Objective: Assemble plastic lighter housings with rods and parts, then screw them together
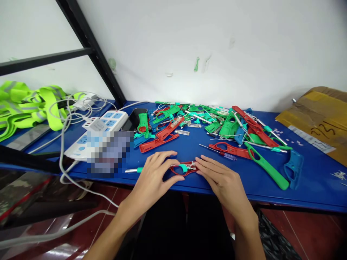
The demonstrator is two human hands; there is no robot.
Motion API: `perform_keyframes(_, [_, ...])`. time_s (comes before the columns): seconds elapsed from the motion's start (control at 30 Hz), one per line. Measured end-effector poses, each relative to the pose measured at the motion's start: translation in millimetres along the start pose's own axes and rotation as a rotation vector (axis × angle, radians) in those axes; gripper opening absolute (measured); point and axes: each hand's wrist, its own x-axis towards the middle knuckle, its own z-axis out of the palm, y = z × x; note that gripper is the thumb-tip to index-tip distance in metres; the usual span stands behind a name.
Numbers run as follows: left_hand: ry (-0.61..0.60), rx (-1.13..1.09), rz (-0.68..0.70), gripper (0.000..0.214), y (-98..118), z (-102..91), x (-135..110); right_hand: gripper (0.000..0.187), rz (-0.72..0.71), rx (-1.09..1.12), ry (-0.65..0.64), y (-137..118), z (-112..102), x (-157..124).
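Red casing [192, 171] between left fingers [175, 179], right fingers [205, 164].

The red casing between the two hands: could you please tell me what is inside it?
A teal piece and some thin white wire show in the red casing. The right hand covers its right end, so whatever lies there cannot be seen.
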Motion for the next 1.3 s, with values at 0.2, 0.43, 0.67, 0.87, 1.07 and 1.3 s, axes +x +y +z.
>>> perform_keyframes(0.2, [-0.002,0.024,-0.001,0.029,-1.6,-2.0,0.2,0.032,-0.028,-0.041,0.012,0.1,1.4,1.0])
perform_keyframes(0.43, [-0.041,0.036,0.022,0.037,0.8,-5.1,9.4,0.032,0.016,-0.025,0.005,-2.9,1.8,0.7])
perform_keyframes(0.67, [-0.001,0.125,0.082,0.043,7.6,2.8,10.6,0.025,0.091,-0.05,0.072,-5.1,4.4,-0.3])
perform_keyframes(0.87, [0.02,0.126,0.104,0.045,7.9,10.8,5.0,0.014,0.12,-0.059,0.133,-4.7,7.5,-2.9])
perform_keyframes(1.07, [0.034,0.092,0.111,0.045,6.0,13.5,6.1,0.016,0.161,0.017,0.158,-1.8,-3.7,-3.1])
perform_keyframes(1.3, [0.04,0.075,0.101,0.034,7.7,14.5,6.1,0.035,0.283,-0.448,0.09,72.4,-55.5,-21.5])
